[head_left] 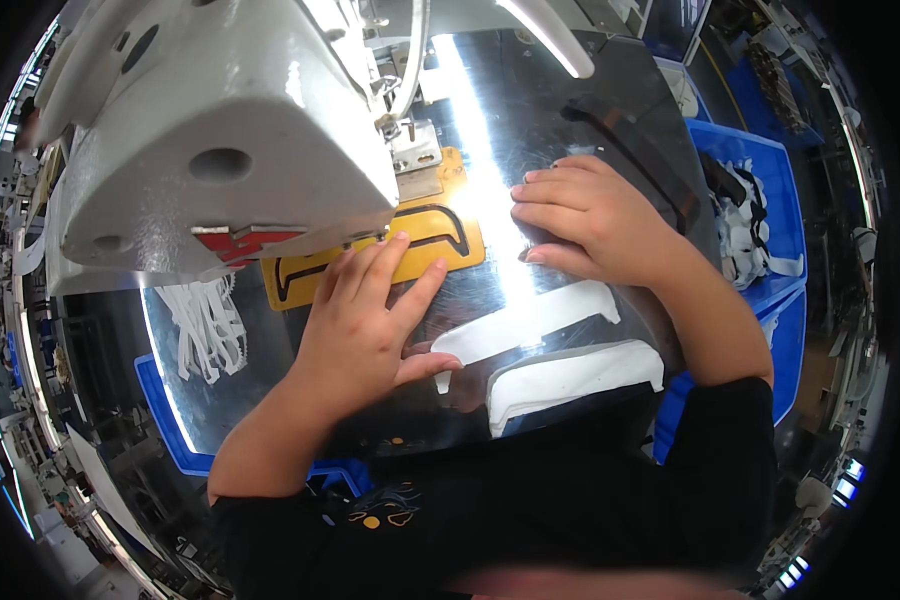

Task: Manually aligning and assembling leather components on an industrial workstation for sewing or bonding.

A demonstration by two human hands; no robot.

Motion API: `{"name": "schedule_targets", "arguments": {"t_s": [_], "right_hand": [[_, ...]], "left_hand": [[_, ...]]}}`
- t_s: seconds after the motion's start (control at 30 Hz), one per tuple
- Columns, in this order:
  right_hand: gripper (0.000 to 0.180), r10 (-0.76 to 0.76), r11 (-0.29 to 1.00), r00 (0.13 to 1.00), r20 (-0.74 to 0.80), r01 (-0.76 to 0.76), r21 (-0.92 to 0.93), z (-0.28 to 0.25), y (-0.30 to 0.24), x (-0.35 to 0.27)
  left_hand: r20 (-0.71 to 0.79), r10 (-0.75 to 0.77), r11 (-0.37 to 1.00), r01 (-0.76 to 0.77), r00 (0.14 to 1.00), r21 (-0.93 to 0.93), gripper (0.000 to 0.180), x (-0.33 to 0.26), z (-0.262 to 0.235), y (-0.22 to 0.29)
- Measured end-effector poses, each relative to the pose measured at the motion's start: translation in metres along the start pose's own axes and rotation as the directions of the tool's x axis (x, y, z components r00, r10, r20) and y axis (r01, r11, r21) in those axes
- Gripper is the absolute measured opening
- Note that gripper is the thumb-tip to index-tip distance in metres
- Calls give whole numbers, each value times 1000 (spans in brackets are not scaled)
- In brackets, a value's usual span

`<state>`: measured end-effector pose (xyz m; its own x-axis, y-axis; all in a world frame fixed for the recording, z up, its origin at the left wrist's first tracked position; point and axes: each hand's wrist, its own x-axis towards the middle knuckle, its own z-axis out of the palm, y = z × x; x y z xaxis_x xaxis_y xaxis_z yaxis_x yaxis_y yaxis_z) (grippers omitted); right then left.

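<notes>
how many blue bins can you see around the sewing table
2 at least. One blue bin sits right of the table holding white and black pieces; another blue bin shows at the lower left edge. More may be hidden behind the arms.

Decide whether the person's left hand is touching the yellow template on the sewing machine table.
Touching. The head view shows the left hand lying flat with its fingertips pressed onto the lower edge of the yellow template, with no gap visible.
</notes>
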<state>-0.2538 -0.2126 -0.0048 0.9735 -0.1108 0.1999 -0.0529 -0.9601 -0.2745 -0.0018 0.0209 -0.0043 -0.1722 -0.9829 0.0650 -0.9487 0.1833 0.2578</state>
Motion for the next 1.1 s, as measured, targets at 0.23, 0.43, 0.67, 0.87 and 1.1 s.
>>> {"name": "schedule_targets", "arguments": {"t_s": [0.23,0.43,0.67,0.87,1.1], "right_hand": [[35,66,998,994,-85,-65,9,3,1,0],[29,116,992,985,-128,-109,61,2,-12,25],[29,195,979,976,-101,-188,74,3,-7,37],[17,-120,968,980,-157,80,-239,-11,5,19],[12,-84,948,979,-187,21,-318,-30,16,9]], "left_hand": [[-18,39,999,-40,999,-21,91,1,-1,-4],[-37,45,998,-47,998,-41,87,0,-1,-5],[-49,57,996,-61,997,-66,84,-1,-1,-7],[-67,36,995,-42,997,-90,79,-3,-5,-9],[-128,48,996,-57,991,-65,75,-1,-5,-10]]}}
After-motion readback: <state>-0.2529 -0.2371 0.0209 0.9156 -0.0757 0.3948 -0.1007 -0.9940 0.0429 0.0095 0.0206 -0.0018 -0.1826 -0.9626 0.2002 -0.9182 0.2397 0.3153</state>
